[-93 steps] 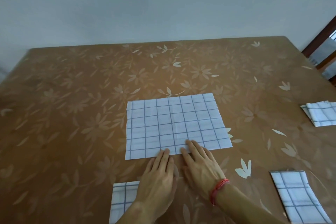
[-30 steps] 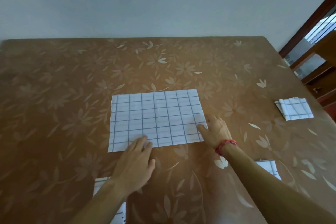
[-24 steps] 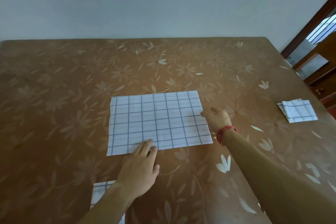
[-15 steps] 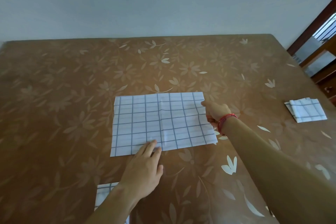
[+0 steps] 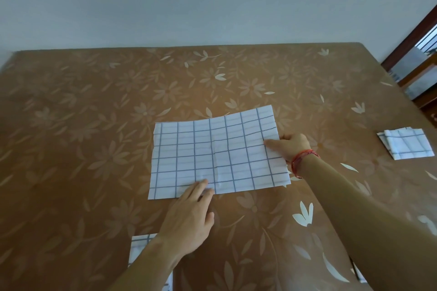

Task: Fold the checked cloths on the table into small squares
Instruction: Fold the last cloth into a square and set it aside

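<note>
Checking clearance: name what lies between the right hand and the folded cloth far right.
Head view: only bare table between right hand and folded cloth.

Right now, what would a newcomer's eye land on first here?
The white checked cloth lies spread at the middle of the brown flowered table, its right edge raised. The right hand, with a red thread on its wrist, pinches that edge, while the left hand presses flat fingers on the near edge. A smaller folded cloth sits far right.

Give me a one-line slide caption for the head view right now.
Mid-fold: right hand pinches the raised right edge of the checked cloth; left hand presses its near edge onto the floral table.
</note>
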Action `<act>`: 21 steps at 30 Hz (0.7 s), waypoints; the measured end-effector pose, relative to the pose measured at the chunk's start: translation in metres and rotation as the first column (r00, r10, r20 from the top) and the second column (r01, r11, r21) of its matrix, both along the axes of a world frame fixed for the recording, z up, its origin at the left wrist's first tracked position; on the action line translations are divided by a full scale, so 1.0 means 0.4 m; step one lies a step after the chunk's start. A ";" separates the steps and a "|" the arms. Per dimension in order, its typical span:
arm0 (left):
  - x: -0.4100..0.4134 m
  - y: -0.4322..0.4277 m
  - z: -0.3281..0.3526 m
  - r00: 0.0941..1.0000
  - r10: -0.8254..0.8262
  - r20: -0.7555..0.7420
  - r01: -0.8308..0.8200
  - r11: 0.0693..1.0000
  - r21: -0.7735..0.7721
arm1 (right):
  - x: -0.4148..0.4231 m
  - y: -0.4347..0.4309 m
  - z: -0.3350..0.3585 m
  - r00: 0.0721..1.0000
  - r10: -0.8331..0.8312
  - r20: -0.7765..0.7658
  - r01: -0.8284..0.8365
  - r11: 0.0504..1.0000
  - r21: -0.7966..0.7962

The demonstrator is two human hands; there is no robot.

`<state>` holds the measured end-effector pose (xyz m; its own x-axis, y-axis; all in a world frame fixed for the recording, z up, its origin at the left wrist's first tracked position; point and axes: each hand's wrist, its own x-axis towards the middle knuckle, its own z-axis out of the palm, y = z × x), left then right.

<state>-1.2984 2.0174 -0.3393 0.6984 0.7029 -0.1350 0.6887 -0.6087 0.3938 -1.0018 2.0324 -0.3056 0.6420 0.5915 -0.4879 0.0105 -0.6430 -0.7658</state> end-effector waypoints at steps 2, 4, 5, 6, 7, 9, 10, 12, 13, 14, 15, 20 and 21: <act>0.000 0.002 0.002 0.999 0.014 0.031 -0.014 1.000 0.013 | -0.002 -0.015 0.008 0.999 -0.049 0.002 0.049 0.998 0.030; 0.007 0.005 0.007 0.998 0.028 0.050 -0.030 0.999 0.042 | -0.005 -0.032 0.012 0.991 -0.133 0.013 0.132 0.988 0.085; 0.013 0.007 0.010 0.998 0.033 0.056 -0.036 0.998 0.058 | -0.006 -0.042 0.012 0.982 -0.187 0.014 0.184 0.976 0.118; 0.020 0.008 0.013 0.998 0.033 0.059 -0.038 0.997 0.073 | -0.009 -0.053 0.011 0.971 -0.241 0.010 0.236 0.960 0.148; 0.029 0.008 0.016 0.998 0.028 0.062 -0.034 0.996 0.088 | -0.013 -0.065 0.011 0.958 -0.286 0.009 0.281 0.945 0.165; 0.047 0.007 0.020 0.997 0.011 0.072 -0.019 0.994 0.110 | -0.027 -0.086 0.007 0.935 -0.354 -0.014 0.351 0.919 0.178; 0.057 0.005 0.022 0.997 0.006 0.074 -0.014 0.993 0.115 | -0.034 -0.095 0.003 0.919 -0.390 -0.052 0.393 0.901 0.182; 0.072 0.005 0.026 0.997 0.007 0.080 -0.017 0.993 0.121 | -0.056 -0.112 -0.006 0.872 -0.455 -0.180 0.483 0.859 0.169; 0.078 0.007 0.027 0.996 0.011 0.088 -0.021 0.993 0.113 | -0.070 -0.121 -0.010 0.846 -0.469 -0.255 0.514 0.844 0.151; 0.082 0.010 0.027 0.995 0.018 0.097 -0.027 0.995 0.099 | -0.084 -0.130 -0.012 0.819 -0.473 -0.325 0.534 0.836 0.130; 0.084 0.014 0.027 0.994 0.028 0.103 -0.037 0.996 0.083 | -0.099 -0.139 -0.013 0.794 -0.467 -0.389 0.543 0.832 0.109; 0.067 0.036 0.020 0.998 0.053 0.037 -0.056 0.995 0.084 | -0.166 -0.190 0.014 0.681 -0.365 -0.635 0.511 0.858 0.054; 0.064 0.039 0.018 0.999 0.049 0.022 -0.051 0.995 0.087 | -0.178 -0.200 0.021 0.645 -0.332 -0.689 0.496 0.867 0.046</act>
